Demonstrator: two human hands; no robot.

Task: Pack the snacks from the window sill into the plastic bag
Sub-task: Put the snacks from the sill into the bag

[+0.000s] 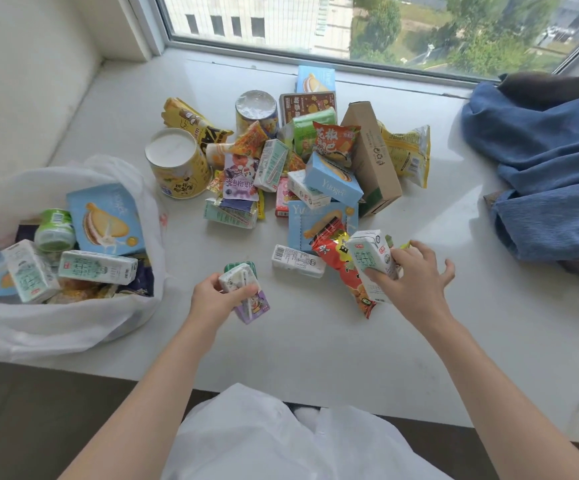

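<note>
Left hand point(212, 299) grip closed on two small cartons point(243, 289); right hand point(416, 271) grip clamps one milk carton point(371, 258). Plastic bag point(73, 327) at 9 o'clock holds two milk cartons, one blue box; snack pile point(298, 161) on window sill point(315, 341), 12 o'clock.

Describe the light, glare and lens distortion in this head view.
Head view: daylight from the window lights the scene evenly; soft glare on the white sill near the blue cloth; wide-angle bending curves the window frame; edges slightly soft, snack pile sharp.
</note>
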